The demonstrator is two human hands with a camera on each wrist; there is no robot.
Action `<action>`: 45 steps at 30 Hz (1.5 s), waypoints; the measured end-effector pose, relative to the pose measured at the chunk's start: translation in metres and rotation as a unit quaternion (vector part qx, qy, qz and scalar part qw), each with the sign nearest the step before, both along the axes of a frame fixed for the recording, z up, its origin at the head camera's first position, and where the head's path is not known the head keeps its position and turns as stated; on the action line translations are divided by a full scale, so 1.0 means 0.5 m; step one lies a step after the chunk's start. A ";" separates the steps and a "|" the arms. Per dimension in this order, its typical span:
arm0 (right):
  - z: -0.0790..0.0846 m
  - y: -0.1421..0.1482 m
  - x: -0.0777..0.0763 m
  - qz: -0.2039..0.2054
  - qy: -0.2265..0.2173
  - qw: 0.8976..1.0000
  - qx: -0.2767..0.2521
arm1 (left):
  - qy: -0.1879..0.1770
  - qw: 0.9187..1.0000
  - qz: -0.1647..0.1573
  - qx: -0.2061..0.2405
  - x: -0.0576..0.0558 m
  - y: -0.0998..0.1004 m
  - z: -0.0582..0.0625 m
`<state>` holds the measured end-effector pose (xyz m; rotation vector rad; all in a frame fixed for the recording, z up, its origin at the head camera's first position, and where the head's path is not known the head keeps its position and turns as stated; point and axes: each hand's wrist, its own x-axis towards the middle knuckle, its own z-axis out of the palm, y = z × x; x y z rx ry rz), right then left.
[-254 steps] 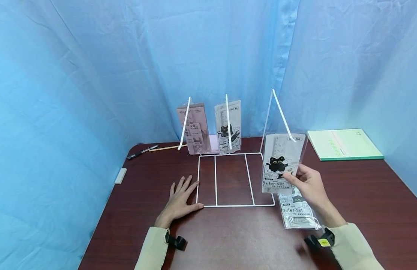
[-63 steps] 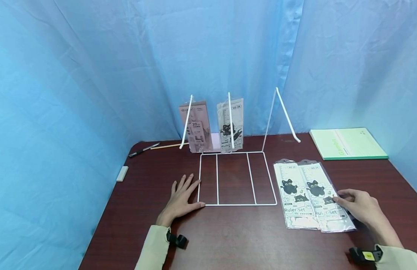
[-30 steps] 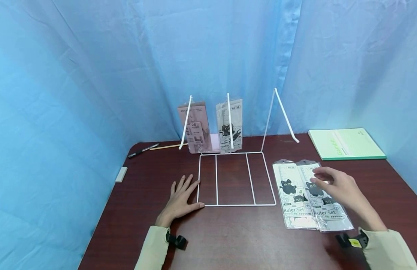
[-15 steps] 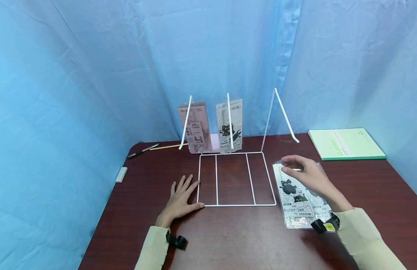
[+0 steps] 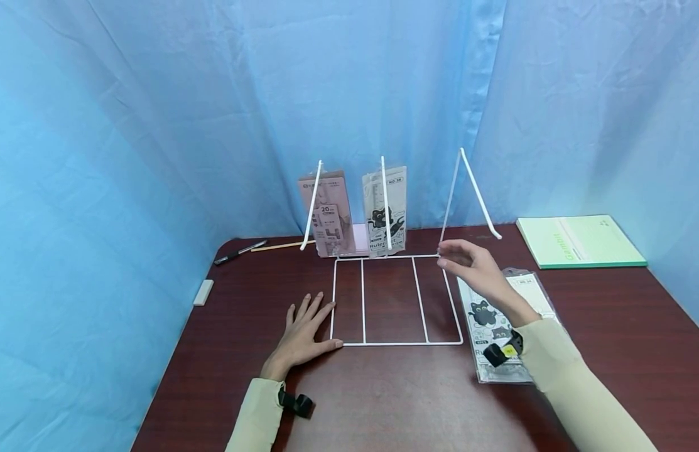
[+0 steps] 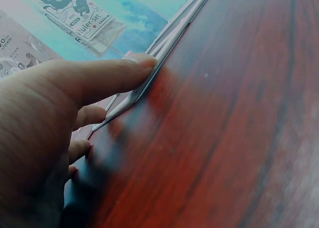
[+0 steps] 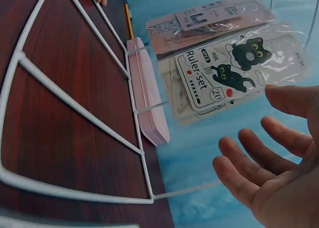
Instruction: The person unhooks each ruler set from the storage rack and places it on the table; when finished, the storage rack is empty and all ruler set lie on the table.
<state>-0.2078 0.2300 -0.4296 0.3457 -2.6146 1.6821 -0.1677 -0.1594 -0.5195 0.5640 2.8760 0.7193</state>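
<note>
A white wire display rack (image 5: 363, 301) stands on the dark wood table. My left hand (image 5: 301, 336) lies with spread fingers at the rack's left side, thumb on its front left corner. My right hand (image 5: 476, 270), fingers loosely bent and holding nothing, hovers over the rack's right side. In the right wrist view it is close to a hung ruler set (image 7: 229, 68) with black cats. That pack hangs from the middle hook, beside a pink ruler pack (image 5: 332, 220) on the left hook. The right hook (image 5: 481, 194) is bare. Two ruler-set packs (image 5: 485, 314) lie under my right forearm, partly hidden.
A pale green notebook (image 5: 581, 242) lies at the back right. At the back left are a black pen (image 5: 238, 253) and a thin yellow pencil (image 5: 281, 245); a white block (image 5: 203, 293) sits at the left edge. Behind the rack rests a pink case (image 7: 147, 93).
My right hand earlier held a ruler set near the right hook; the pack now lies on the table. The hand has since left the packs, moving left and forward over the rack. Left hand unchanged.
</note>
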 end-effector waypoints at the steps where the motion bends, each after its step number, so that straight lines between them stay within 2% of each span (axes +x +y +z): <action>1: -0.001 -0.006 -0.006 -0.002 -0.002 1.000 -0.008 | 0.000 1.000 0.000 0.000 0.000 0.000 0.000; 16: -0.019 -0.063 -0.075 -0.016 -0.009 0.996 -0.087 | 0.004 1.000 0.003 0.007 0.001 -0.002 -0.008; 27: -0.016 -0.083 -0.116 -0.017 -0.011 0.992 -0.123 | 0.011 1.000 0.000 0.012 0.000 -0.002 -0.007; 35: -0.007 -0.098 -0.131 -0.028 -0.005 0.992 -0.124 | 0.018 1.000 -0.007 0.018 -0.002 -0.001 -0.007; 45: -0.017 -0.110 -0.152 -0.032 -0.002 0.993 -0.113 | 0.018 1.000 -0.005 0.014 -0.002 -0.002 -0.009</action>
